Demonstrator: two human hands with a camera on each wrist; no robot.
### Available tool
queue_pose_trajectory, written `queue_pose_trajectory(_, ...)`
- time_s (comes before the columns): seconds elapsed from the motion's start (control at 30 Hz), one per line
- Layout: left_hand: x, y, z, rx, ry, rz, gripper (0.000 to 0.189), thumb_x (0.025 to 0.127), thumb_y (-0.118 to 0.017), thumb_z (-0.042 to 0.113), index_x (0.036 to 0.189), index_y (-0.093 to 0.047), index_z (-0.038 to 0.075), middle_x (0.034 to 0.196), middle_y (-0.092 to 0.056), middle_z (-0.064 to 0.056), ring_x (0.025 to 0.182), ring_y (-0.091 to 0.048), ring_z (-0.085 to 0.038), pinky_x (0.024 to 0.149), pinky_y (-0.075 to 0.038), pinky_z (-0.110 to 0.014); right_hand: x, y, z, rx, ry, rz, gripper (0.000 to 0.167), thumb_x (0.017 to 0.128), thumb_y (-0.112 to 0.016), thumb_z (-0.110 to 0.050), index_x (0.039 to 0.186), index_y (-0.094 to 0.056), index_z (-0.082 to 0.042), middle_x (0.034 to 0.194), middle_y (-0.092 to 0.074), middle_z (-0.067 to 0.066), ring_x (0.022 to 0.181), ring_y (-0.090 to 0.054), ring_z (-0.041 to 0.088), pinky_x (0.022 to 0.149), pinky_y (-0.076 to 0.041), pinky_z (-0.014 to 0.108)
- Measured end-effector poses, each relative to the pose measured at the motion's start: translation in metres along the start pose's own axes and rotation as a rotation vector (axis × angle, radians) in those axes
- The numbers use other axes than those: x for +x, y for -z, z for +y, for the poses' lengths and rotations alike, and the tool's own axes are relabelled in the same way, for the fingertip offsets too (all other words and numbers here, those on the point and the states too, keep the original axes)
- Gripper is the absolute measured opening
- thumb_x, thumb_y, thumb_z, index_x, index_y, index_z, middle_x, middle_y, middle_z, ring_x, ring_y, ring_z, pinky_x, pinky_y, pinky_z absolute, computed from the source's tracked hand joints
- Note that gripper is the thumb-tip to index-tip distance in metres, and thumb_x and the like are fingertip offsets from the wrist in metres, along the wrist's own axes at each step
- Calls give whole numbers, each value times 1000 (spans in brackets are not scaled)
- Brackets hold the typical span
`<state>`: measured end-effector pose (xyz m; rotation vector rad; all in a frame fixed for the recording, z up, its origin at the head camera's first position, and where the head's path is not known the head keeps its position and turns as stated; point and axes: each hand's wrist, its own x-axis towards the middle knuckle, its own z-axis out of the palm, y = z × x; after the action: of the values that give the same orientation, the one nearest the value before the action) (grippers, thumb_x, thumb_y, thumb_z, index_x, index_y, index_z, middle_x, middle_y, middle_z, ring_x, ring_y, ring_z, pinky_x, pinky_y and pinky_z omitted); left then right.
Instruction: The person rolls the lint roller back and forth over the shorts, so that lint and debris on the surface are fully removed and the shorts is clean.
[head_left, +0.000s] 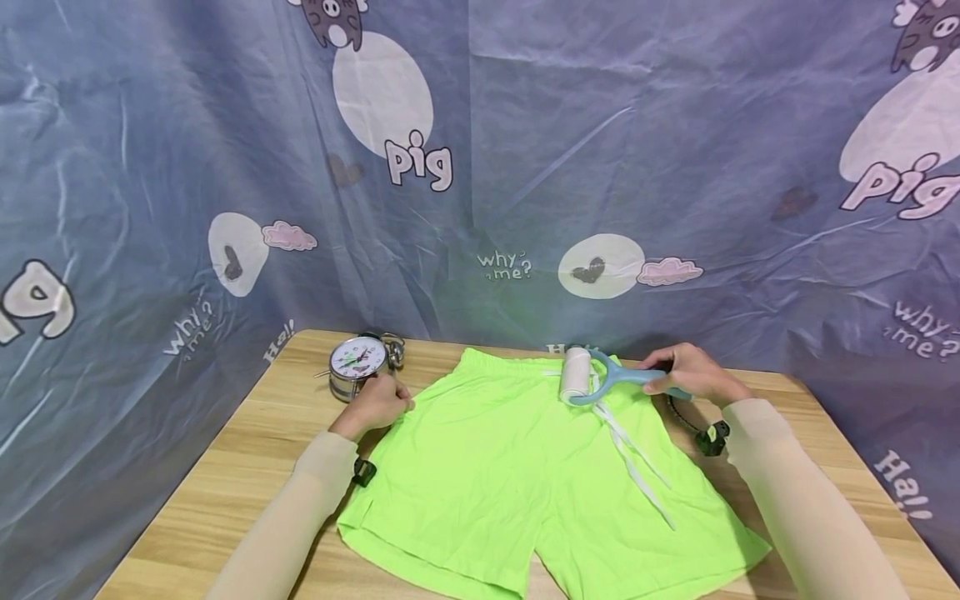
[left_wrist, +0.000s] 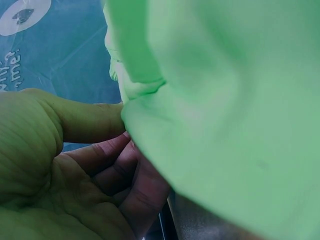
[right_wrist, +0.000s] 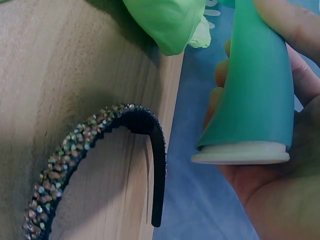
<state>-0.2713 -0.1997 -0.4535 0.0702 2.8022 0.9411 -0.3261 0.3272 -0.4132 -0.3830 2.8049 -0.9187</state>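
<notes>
Holding shorts [head_left: 495, 450] in left hand [head_left: 378, 404], roller [head_left: 626, 376] in right hand [head_left: 696, 372] near back edge of table [head_left: 255, 450], maybe risking sticky-drag bunching.

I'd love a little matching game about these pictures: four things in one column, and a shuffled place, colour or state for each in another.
Things:
1. Shorts
2. Lint roller
3. Alarm clock
4. Headband

Descriptions:
A. Gripped by the right hand
B. Covered in sparkly bits
C. Bright green, edge pinched by the left hand
D. Has a white dial

Right pairs: 1-C, 2-A, 3-D, 4-B
</notes>
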Motion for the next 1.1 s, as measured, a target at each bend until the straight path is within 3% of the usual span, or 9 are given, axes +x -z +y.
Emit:
queue_pose_trajectory(0.23, 1, 0, 0, -6, -2, -6, 21, 96, -67, 15, 75, -71, 12, 100, -74, -5, 62, -51, -15, 65, -43, -28, -2, 4, 2, -16, 8, 6, 36, 79, -86, -27, 110, -78, -12, 114, -76, 10, 97, -64, 15, 85, -47, 31)
queue_pose_trajectory(0.33, 1, 1, 1, -10, 0, -5, 21, 96, -67, 15, 75, -71, 12, 104, -75, -6, 62, -52, -15, 65, -43, -28, -4, 5, 2, -18, 6, 4, 36, 79, -86, -28, 110, -78, -11, 115, -75, 11, 98, -64, 16, 86, -47, 31)
queue_pose_trajectory(0.7, 3, 0, 1, 2, -6, 2, 19, 95, -68, 16, 77, -72, 12, 101, -75, -5, 63, -53, -15, 64, -43, -28, -9, 9, 4, -23, 11, 14, 38, 76, -88, -26, 108, -78, -9, 108, -77, 10, 90, -62, 9, 79, -46, 24)
queue_pose_trajectory(0.83, 1, -1, 0, -2, -1, -5, 22, 96, -67, 16, 75, -70, 12, 100, -74, -4, 62, -49, -15, 64, -42, -28, -10, 10, 4, -36, 13, 9, 38, 76, -88, -26, 108, -78, -10, 108, -77, 9, 90, -62, 10, 80, -45, 27)
queue_pose_trajectory(1.1, 1, -2, -1, 7, 3, 7, 14, 95, -68, 16, 83, -75, 12, 112, -75, -7, 73, -60, -15, 69, -47, -29, -12, 13, 6, -45, -18, 10, 36, 76, -88, -28, 108, -78, -13, 106, -77, 6, 89, -61, 12, 76, -45, 28)
